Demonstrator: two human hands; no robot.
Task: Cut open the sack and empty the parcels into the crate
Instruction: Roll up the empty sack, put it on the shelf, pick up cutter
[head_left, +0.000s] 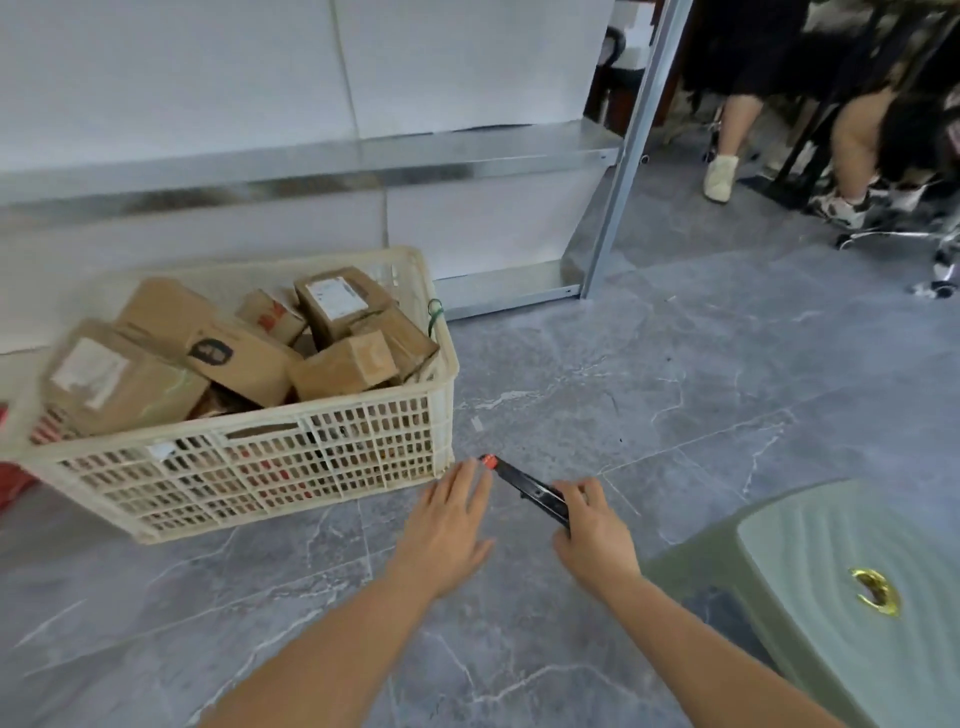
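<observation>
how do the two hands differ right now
The right hand is curled around a black utility knife; the left hand holds nothing. The left hand lies open with fingers spread, its fingertips by the knife's red end, while the right grips the other end. Both are bare and reach out low over the grey floor.

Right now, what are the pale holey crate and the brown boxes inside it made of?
The cream lattice crate looks like moulded plastic: thin, even grid walls with a matte finish. The brown parcel boxes look like cardboard: dull tan faces, folded edges and stuck-on white labels.
</observation>
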